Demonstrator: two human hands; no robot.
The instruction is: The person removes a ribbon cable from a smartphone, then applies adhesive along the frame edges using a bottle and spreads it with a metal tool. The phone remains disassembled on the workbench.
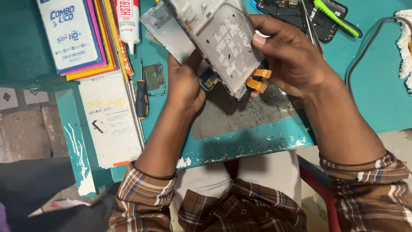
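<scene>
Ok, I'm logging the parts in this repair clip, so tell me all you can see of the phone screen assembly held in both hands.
The screen assembly is a flat silvery-grey panel, seen from its metallic-looking back, with pale rectangular patches across it. Two orange flex ribbons stick out at its lower end. It is held tilted above the grey work mat. The left hand supports it from below; the right hand grips its right edge, thumb pressed on the back.

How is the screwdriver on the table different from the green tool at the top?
The screwdriver has a dark blue handle with yellow trim and a bare metal shaft; the green tool is bright green all along. The screwdriver lies on the teal table; the green tool rests on an opened phone. No hand touches either.
</scene>
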